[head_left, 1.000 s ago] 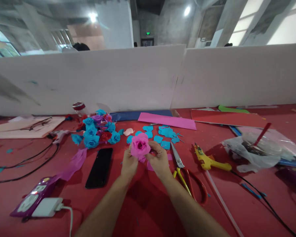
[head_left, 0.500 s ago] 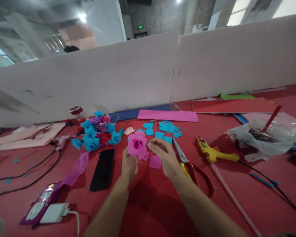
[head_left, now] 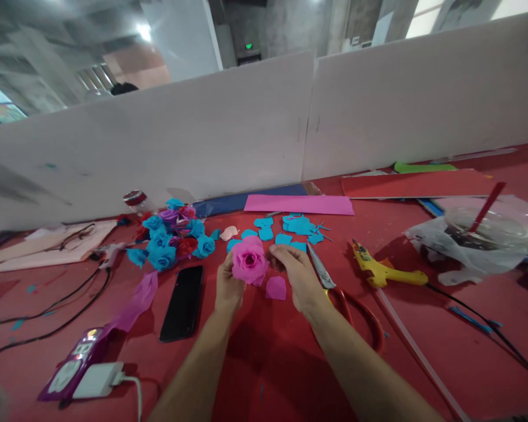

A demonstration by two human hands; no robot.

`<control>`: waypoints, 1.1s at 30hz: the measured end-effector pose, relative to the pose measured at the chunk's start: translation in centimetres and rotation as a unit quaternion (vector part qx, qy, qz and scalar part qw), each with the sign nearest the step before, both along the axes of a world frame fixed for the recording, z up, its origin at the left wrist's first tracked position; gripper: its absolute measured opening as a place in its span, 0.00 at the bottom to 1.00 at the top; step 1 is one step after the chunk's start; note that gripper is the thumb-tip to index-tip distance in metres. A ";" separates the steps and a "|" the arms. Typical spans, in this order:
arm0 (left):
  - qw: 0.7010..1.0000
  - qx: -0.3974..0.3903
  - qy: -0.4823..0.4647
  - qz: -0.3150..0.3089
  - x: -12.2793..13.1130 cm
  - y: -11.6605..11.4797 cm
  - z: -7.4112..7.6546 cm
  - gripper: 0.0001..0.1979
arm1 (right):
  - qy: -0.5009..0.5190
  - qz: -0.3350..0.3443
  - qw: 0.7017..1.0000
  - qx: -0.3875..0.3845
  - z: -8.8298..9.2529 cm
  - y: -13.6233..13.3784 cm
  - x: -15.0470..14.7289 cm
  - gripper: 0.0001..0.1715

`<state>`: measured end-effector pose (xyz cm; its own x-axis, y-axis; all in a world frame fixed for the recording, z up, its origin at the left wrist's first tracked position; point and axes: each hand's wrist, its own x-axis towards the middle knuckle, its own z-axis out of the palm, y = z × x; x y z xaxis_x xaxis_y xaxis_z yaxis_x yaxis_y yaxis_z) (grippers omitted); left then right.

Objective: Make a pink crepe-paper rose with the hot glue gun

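A pink paper rose (head_left: pixel 250 260) with layered petals faces up in the middle of the head view. My left hand (head_left: pixel 229 287) is closed around its underside, and the flower hides part of the fingers. Just off the rose's right edge, my right hand (head_left: pixel 297 275) has its thumb and fingers drawn together. Whether anything is between those fingertips I cannot make out. Between the hands, a single pink paper petal (head_left: pixel 276 288) lies on the red table. Behind the rose are several blue paper petals (head_left: pixel 298 224). Scissors (head_left: pixel 323 271) with red and yellow handles lie beside my right wrist.
To the right are a yellow glue gun (head_left: pixel 382 272) and a bagged plastic cup (head_left: pixel 484 231) with a red straw. Blue, purple and red paper flowers (head_left: pixel 162 257), a black phone (head_left: pixel 182 303) and a power strip (head_left: pixel 73 363) with cables occupy the left. A white partition (head_left: pixel 246 135) stands behind.
The rose has shifted slightly right and turned to face more upward. My right fingertips were at its right edge and now sit a little apart from it.
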<state>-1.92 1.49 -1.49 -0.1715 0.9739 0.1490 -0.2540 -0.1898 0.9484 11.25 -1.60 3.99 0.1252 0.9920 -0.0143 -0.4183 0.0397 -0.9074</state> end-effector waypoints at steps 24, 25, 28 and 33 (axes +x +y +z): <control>1.000 0.004 0.008 -0.007 -0.3 0.2 -0.7 0.10 | 0.056 0.029 0.998 -0.021 -0.7 0.3 0.3 0.10; 1.000 0.004 0.008 -0.007 -0.3 0.2 -0.6 0.10 | 0.052 0.026 0.998 -0.024 -0.7 0.3 0.3 0.12; 1.000 0.000 0.003 -0.009 -0.2 0.2 -0.1 0.10 | 0.048 0.036 0.998 -0.025 -0.7 0.3 0.3 0.14; 1.000 -0.008 -0.017 -0.004 0.0 0.4 0.1 0.10 | 0.045 -0.014 0.999 -0.013 -0.8 0.3 0.3 0.10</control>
<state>-1.96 1.87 -1.40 -0.1689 0.9774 0.1270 -0.2873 -0.1721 0.9422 11.51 -1.27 3.22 0.1497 0.9873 -0.0534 -0.4974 0.0285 -0.8671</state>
